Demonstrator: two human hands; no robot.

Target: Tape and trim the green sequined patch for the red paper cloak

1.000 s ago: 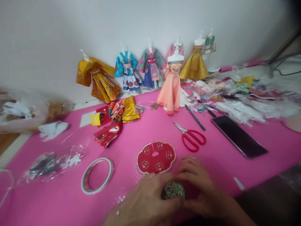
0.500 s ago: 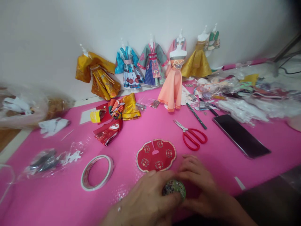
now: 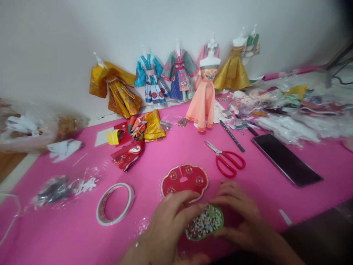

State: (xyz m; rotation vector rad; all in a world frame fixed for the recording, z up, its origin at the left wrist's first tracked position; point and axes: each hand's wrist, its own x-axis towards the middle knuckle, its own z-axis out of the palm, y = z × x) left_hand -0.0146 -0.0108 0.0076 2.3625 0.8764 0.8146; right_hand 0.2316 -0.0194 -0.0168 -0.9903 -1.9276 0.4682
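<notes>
Low in front of me is a small green-rimmed container (image 3: 206, 223) full of tiny mixed beads, its contents showing from above. My right hand (image 3: 239, 215) grips its right side between thumb and fingers. Against its left edge rest the fingertips of my left hand (image 3: 169, 224), with the fingers apart and the thumb lower down, away from the rim. Just beyond lies a flat red collar-shaped fabric piece (image 3: 193, 180) with patterned motifs and a pale beaded edge; my left fingers cover part of its lower side.
Red-handled scissors (image 3: 227, 162), a dark green pen (image 3: 232, 136) and a phone (image 3: 286, 159) lie to the right. A roll of tape (image 3: 129, 202) is at left. Doll dresses on stands, such as a peach one (image 3: 204, 106), line the wall. Plastic bags (image 3: 289, 127) and folded fabric (image 3: 128, 154) surround.
My left hand has drawn back from over the container, uncovering more of the beads. Its fingers now overlap the red collar's lower edge. The right hand keeps its hold.
</notes>
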